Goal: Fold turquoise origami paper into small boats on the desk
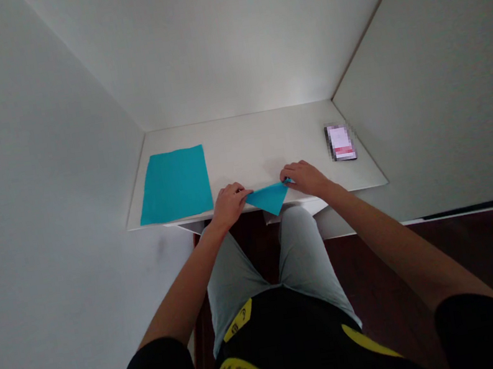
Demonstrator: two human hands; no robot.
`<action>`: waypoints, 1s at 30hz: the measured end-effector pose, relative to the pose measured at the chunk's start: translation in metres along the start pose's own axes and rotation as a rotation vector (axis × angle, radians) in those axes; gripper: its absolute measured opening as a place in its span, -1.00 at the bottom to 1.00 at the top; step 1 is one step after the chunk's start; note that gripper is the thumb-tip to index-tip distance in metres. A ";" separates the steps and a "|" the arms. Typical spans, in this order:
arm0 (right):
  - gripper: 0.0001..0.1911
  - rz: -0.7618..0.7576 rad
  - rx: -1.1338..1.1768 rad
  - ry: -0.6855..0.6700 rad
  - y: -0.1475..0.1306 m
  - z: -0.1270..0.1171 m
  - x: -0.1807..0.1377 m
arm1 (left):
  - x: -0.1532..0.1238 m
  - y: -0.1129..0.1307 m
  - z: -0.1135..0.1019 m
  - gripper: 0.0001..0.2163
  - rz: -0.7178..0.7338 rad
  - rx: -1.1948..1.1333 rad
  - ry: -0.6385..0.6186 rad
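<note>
A folded piece of turquoise paper (272, 198) is stretched between my two hands at the front edge of the white desk, its pointed corner hanging toward me past the edge. My left hand (229, 203) pinches its left end between thumb and fingers. At the right end, my right hand (304, 176) has its fingers closed on the paper, with a small bit of turquoise showing at the fingertips. The fingers partly cover both ends.
Flat on the left of the white desk (244, 147) lies a larger turquoise sheet (175, 184). A phone-like device with a blurred screen (341, 142) rests at the right. Walls enclose the desk at the back and both sides. My legs are under the front edge.
</note>
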State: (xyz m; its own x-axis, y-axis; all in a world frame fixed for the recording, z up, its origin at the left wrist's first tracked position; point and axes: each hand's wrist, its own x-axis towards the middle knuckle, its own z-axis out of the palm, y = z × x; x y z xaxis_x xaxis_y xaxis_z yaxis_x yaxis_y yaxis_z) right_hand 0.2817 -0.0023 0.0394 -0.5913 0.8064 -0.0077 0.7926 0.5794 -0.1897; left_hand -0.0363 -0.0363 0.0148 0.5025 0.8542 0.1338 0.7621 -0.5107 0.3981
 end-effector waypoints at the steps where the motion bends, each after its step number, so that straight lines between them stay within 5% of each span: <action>1: -0.79 -0.001 -0.016 0.011 -0.004 0.003 -0.004 | -0.005 0.005 0.002 -0.68 0.019 0.049 0.009; 9: -0.52 0.037 0.038 0.100 -0.042 0.035 -0.031 | -0.037 0.038 0.028 -0.48 0.049 0.121 0.067; 17: -0.33 -0.016 0.212 0.193 -0.107 0.075 -0.016 | -0.043 0.040 0.045 -0.39 0.013 0.069 0.106; 26: -0.10 0.119 0.109 0.240 -0.037 0.068 -0.059 | -0.040 0.028 0.044 -0.54 0.009 0.026 0.145; 30: -0.08 0.102 0.060 0.235 -0.026 0.068 -0.071 | -0.040 0.025 0.043 -0.60 0.008 -0.014 0.154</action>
State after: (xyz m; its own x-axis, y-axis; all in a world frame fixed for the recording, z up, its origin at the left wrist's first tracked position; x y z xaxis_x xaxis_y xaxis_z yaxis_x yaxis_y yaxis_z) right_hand 0.2929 -0.0824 -0.0215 -0.4528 0.8696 0.1970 0.8320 0.4915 -0.2574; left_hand -0.0198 -0.0874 -0.0195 0.4392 0.8553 0.2748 0.7516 -0.5174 0.4091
